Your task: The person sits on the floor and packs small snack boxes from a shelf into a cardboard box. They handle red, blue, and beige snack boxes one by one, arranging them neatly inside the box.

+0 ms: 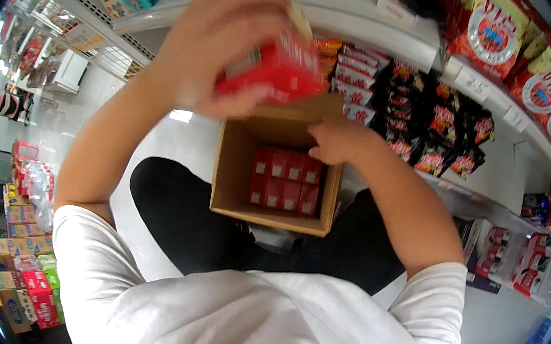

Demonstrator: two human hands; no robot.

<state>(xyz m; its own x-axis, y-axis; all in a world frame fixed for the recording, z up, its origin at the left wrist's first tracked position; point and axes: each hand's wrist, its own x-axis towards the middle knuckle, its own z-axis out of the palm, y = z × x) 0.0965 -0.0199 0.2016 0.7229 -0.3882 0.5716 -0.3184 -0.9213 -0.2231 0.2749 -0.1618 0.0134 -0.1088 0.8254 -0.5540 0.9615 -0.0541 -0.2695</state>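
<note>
My left hand point(228, 49) is raised over the far left part of an open cardboard carton point(272, 218). It is shut on a red packaged box point(287, 71), blurred and bearing white writing. Lower down, my right hand point(337, 141) is at the carton's far right corner, beside an upright flap point(331, 106). Its fingers point inward; whether they grip the cardboard cannot be made out. Inside the carton, several red boxes point(284, 180) stand in two rows, each with a small pale label. The carton stands between my legs.
Ahead, a shelf edge point(373, 27) curves above the carton. Black and red snack packets point(439, 119) and white and red ones point(355, 79) fill a lower shelf. Large red snack bags point(495, 34) sit at upper right. Stacked cartons point(22, 245) line the left. My black-trousered leg point(174, 206) flanks the carton.
</note>
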